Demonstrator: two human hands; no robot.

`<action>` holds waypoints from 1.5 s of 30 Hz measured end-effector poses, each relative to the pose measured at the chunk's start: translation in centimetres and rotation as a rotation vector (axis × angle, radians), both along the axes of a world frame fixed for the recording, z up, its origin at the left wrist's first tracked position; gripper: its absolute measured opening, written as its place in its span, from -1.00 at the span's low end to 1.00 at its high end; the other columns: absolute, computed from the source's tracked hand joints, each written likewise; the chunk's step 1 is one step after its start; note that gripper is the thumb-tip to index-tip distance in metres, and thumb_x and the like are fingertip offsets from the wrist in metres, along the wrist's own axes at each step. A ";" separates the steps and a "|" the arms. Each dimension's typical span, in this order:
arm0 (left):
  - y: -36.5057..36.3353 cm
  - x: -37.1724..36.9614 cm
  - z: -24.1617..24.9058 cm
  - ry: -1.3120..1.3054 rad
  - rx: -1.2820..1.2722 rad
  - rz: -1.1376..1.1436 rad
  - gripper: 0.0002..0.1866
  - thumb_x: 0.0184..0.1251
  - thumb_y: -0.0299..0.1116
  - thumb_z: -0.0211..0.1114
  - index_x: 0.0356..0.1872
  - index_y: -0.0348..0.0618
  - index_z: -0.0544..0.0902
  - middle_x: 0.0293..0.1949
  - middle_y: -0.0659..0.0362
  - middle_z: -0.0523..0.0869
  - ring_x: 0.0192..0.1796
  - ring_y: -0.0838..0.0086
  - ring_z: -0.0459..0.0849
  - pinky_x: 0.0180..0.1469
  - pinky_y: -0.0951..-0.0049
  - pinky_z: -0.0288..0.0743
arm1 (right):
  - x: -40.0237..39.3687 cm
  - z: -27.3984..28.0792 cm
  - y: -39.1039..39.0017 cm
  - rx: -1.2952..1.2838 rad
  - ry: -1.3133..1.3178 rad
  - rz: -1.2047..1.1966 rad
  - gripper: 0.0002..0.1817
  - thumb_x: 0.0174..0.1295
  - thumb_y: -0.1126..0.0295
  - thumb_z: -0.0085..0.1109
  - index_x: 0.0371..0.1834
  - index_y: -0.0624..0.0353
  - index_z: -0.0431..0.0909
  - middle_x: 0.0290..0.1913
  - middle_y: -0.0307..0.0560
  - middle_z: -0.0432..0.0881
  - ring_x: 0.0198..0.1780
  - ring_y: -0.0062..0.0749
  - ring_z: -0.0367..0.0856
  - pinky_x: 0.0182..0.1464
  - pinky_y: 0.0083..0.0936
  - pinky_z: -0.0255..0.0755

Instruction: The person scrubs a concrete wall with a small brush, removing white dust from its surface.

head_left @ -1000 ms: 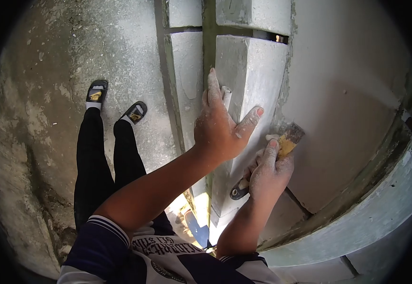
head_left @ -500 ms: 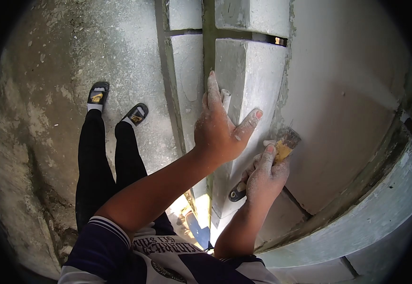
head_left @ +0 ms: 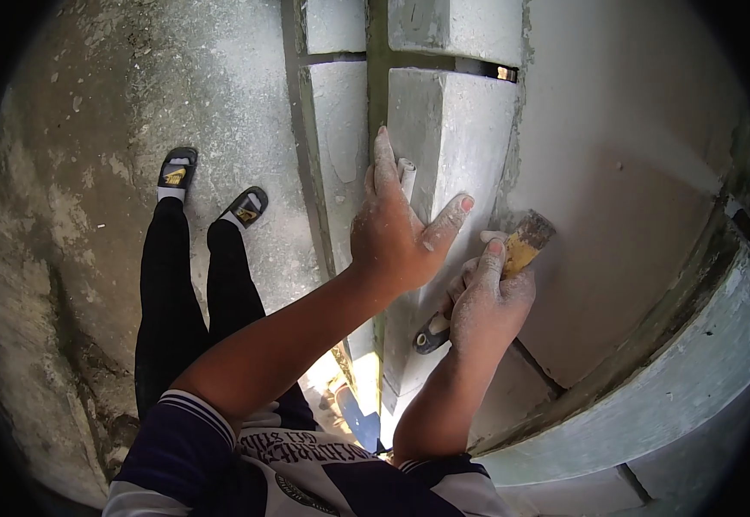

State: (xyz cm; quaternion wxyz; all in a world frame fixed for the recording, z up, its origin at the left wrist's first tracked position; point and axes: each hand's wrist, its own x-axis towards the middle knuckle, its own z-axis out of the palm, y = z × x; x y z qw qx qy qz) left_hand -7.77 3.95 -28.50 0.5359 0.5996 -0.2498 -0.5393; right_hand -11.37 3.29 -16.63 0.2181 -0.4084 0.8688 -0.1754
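Observation:
Dusted with pale powder, my left hand (head_left: 395, 237) lies over the raised pale block (head_left: 469, 129), thumb spread from the forefinger. A small pale rolled piece (head_left: 407, 178) sticks out between them, seemingly held under the palm; the other fingers are hidden. My right hand (head_left: 494, 293), also powdery, is wrapped round a putty knife (head_left: 521, 257) beside the block's right edge. Its worn blade and yellow part point up and right past my thumb, and its dark handle end with a hole shows at the lower left of the fist.
A smooth pale wall surface (head_left: 616, 241) extends to the right, bordered by a curved ledge (head_left: 650, 405). Dark grooves separate the blocks. At the left, my feet in black sandals (head_left: 177, 172) stand on the rough, stained concrete floor (head_left: 220, 95). Bright light enters through a low gap.
My right hand and the putty knife have moved slightly up and to the right, and the blade has tilted further right. My left hand has barely shifted.

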 end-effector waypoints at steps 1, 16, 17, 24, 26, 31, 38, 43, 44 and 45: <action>0.0 -0.2 -0.1 0.050 -0.021 0.027 0.20 0.26 0.06 0.42 0.53 -0.50 -0.23 0.34 -0.54 0.22 0.37 -0.33 0.41 0.32 -0.01 0.41 | 0.0 -0.3 0.0 -0.009 0.022 0.009 -0.80 0.53 0.35 0.00 -0.04 0.27 0.51 -0.59 -0.28 0.44 -0.69 -0.68 0.39 -0.68 -0.60 0.25; -0.4 0.7 0.0 -0.021 0.031 -0.027 0.21 0.25 0.05 0.43 0.54 -0.49 -0.23 0.37 -0.54 0.18 0.41 -0.29 0.38 0.35 0.05 0.40 | -1.5 -0.1 1.4 0.043 0.038 0.060 -0.79 0.53 0.35 0.00 -0.03 0.27 0.54 -0.59 -0.26 0.45 -0.68 -0.65 0.41 -0.67 -0.58 0.27; -0.2 0.6 0.1 -0.012 0.040 -0.034 0.21 0.25 0.06 0.43 0.54 -0.49 -0.23 0.37 -0.54 0.17 0.41 -0.29 0.38 0.36 0.05 0.40 | -1.4 -0.2 1.1 0.053 0.017 0.050 -0.80 0.53 0.36 0.00 -0.03 0.27 0.54 -0.58 -0.26 0.45 -0.68 -0.66 0.41 -0.66 -0.58 0.27; -0.4 0.4 -0.1 0.050 0.026 -0.005 0.21 0.24 0.06 0.44 0.54 -0.48 -0.22 0.37 -0.53 0.19 0.41 -0.29 0.39 0.36 0.05 0.39 | -1.6 -0.7 1.0 0.022 0.012 0.053 -0.81 0.54 0.34 -0.01 -0.01 0.23 0.50 -0.60 -0.33 0.32 -0.69 -0.70 0.24 -0.66 -0.61 0.20; -0.2 0.6 0.1 -0.034 0.054 -0.045 0.21 0.24 0.05 0.44 0.54 -0.48 -0.21 0.37 -0.53 0.19 0.41 -0.29 0.39 0.36 0.05 0.39 | -1.6 -0.3 1.6 0.046 0.001 0.016 -0.80 0.54 0.34 -0.02 0.00 0.24 0.50 -0.60 -0.33 0.31 -0.68 -0.70 0.25 -0.66 -0.61 0.20; -0.3 0.4 0.0 -0.021 0.030 -0.012 0.20 0.25 0.07 0.42 0.54 -0.47 -0.22 0.36 -0.52 0.20 0.39 -0.31 0.40 0.34 0.03 0.41 | -0.2 -0.8 -0.4 -0.026 -0.067 0.001 -0.82 0.54 0.36 -0.02 -0.05 0.25 0.50 -0.57 -0.27 0.43 -0.68 -0.66 0.39 -0.69 -0.60 0.26; -0.1 0.5 0.0 -0.043 0.032 -0.027 0.20 0.25 0.07 0.42 0.54 -0.46 -0.23 0.33 -0.52 0.23 0.37 -0.32 0.42 0.32 0.00 0.42 | 0.0 -0.9 -0.1 -0.024 -0.098 0.029 -0.83 0.53 0.38 -0.01 -0.06 0.26 0.48 -0.58 -0.26 0.43 -0.69 -0.66 0.39 -0.70 -0.58 0.27; 0.1 0.2 -0.1 -0.027 0.017 -0.014 0.20 0.26 0.07 0.41 0.54 -0.46 -0.23 0.33 -0.53 0.23 0.38 -0.33 0.41 0.33 -0.01 0.41 | -1.1 -1.2 0.9 -0.013 -0.054 -0.023 -0.82 0.54 0.37 -0.02 -0.05 0.26 0.49 -0.58 -0.27 0.40 -0.69 -0.67 0.35 -0.69 -0.59 0.25; -0.1 0.3 -0.3 -0.026 0.007 -0.007 0.20 0.26 0.07 0.41 0.54 -0.46 -0.23 0.33 -0.54 0.23 0.38 -0.33 0.41 0.33 -0.02 0.41 | -1.4 -1.0 1.3 0.011 -0.041 -0.003 -0.82 0.54 0.36 -0.02 -0.04 0.25 0.48 -0.58 -0.29 0.37 -0.69 -0.68 0.31 -0.68 -0.60 0.22; -0.1 0.4 -0.3 -0.040 0.012 -0.016 0.20 0.26 0.07 0.41 0.54 -0.46 -0.23 0.33 -0.54 0.23 0.37 -0.33 0.41 0.33 -0.01 0.40 | -1.2 -0.8 1.4 0.043 -0.022 0.015 -0.82 0.55 0.35 -0.03 -0.04 0.24 0.48 -0.58 -0.31 0.34 -0.68 -0.70 0.26 -0.67 -0.61 0.19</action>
